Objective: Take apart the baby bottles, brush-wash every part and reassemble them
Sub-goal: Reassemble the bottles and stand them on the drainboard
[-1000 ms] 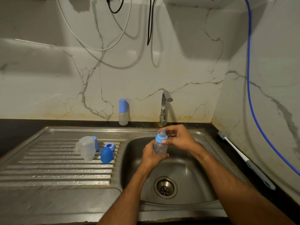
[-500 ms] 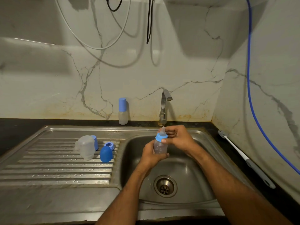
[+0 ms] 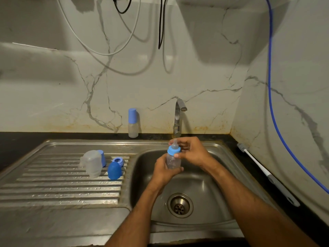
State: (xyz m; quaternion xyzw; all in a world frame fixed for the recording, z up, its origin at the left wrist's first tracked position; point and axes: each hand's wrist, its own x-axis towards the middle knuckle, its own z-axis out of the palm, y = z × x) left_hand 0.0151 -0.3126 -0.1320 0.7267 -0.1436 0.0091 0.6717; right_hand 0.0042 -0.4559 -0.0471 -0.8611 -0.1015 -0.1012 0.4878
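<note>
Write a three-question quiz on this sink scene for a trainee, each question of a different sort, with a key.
1. True or false: the bottle brush lies on the drainboard left of the basin.
2. Which part of the small bottle does the right hand grip? A) the clear body B) the blue collar under the teat C) nothing
3. Fill in: the capped bottle stands upright against the back ____.

Key
1. False: it lies on the dark counter right of the basin.
2. B; the left hand holds the body.
3. wall
</note>
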